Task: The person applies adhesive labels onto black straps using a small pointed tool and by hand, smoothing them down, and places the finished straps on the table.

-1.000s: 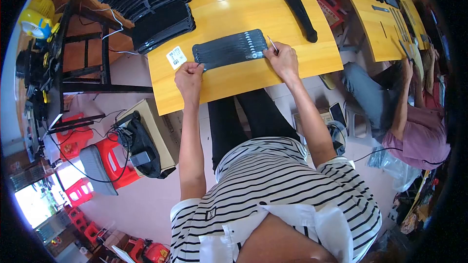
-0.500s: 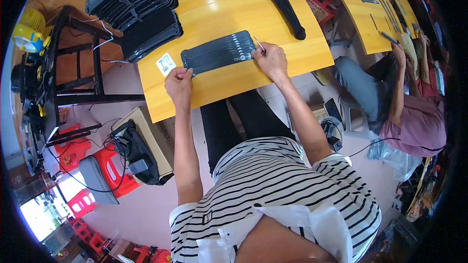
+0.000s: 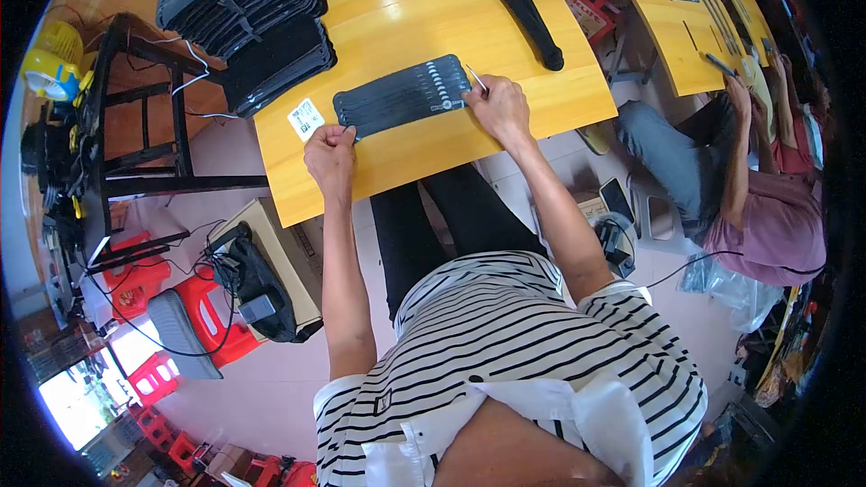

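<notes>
A flat black row of overlapping strips (image 3: 397,97) with white marks near its right end lies on the yellow table (image 3: 406,167). At its lower left corner, my left hand (image 3: 332,158) has its fingers pinched on the edge. My right hand (image 3: 499,110) is closed at the right end, holding a thin pointed tool (image 3: 476,78) that sticks out up and to the left; its fingertips touch the strips. Beside my left hand lies a white printed label (image 3: 306,118).
Tall stacks of black strips (image 3: 239,0) stand at the table's back left. Two black strips (image 3: 528,22) lie at the right. Another person (image 3: 762,216) sits at a second table (image 3: 677,36). A black frame (image 3: 180,185) stands left, near an open carton (image 3: 302,284).
The table and everything on it have shifted left in view since the first frame. Both hands stay at the two ends of the black strips, with little movement.
</notes>
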{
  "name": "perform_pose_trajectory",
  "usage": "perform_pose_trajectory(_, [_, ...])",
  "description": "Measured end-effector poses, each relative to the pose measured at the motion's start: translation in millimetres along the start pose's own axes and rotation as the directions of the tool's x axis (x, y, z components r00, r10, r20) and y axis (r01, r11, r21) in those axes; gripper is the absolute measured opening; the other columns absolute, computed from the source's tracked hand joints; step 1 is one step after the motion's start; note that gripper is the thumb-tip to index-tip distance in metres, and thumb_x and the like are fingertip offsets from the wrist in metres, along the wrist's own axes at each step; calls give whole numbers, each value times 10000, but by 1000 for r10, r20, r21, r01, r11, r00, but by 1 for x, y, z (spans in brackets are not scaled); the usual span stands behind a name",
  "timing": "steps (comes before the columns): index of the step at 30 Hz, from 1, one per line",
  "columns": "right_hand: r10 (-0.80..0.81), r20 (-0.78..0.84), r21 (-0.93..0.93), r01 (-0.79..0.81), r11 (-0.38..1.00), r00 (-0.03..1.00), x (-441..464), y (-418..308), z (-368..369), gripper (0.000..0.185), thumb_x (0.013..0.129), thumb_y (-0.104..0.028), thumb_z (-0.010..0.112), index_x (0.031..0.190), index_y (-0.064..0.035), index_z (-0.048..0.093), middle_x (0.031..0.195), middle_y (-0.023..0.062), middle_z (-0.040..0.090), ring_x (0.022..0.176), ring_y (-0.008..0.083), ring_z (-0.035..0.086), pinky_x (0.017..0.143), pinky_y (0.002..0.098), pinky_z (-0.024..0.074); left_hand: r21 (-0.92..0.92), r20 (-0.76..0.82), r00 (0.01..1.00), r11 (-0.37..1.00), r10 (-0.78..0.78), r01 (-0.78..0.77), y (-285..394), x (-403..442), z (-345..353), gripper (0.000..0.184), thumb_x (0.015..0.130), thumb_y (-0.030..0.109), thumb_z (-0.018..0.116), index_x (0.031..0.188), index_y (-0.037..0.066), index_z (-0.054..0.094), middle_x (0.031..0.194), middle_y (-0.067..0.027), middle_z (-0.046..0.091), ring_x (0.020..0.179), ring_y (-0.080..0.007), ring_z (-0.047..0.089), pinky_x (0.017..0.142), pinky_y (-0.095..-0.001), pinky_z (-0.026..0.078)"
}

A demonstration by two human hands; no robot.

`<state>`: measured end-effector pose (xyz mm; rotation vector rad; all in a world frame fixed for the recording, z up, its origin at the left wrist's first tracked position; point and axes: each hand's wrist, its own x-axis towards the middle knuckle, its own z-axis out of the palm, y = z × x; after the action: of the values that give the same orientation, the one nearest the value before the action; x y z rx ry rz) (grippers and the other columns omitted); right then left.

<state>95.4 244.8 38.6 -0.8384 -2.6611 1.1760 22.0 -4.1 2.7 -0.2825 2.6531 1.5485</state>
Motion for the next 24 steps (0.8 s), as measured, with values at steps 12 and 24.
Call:
perform_pose_trajectory(12, [16,127,189,-40,981,992,20,14,-1,195,658,-129,708,635,-24,544,558,118,559,507,221,563,484,344,447,-34,89,994,997,-67,70,5,7,-8,168,712,67,708,712,29,543,556,-15,518,421,-90,454,386,-214,352])
perform_pose_trajectory(24, [-231,-216,-134,206,969,949,-19,33,-25,141,785,-157,585,785,-16,583,701,196,602,662,394,591,584,457,465,-29,-35,997,997,-71,70,18,13,-36,224,816,149,563,740,-48,639,625,-110,624,532,-164,604,536,-280,491])
